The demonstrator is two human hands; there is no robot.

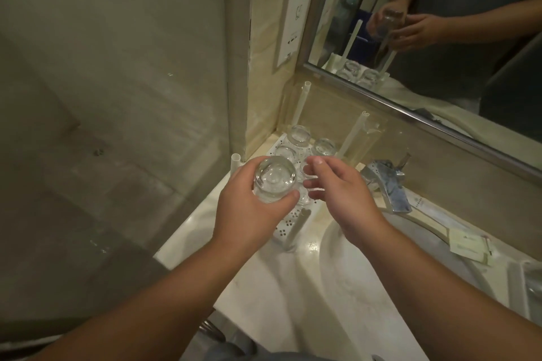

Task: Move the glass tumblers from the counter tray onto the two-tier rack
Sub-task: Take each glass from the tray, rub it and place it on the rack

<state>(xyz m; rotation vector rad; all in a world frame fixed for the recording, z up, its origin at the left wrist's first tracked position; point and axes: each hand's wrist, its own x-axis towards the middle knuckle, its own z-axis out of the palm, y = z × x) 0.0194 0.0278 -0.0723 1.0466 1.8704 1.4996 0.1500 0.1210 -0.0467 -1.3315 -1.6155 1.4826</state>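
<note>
Above the rack (289,224), left fingers (289,199) clasp a tumbler (274,178); right fingers (313,183) spread.

So there's a clear, thick-bottomed glass tumbler (274,180) held upside down, base up, right above the near end of the white perforated plastic rack with upright posts (286,224). More clear upside-down tumblers (300,135) sit on the rack's far end, close together in the table's corner.
</note>
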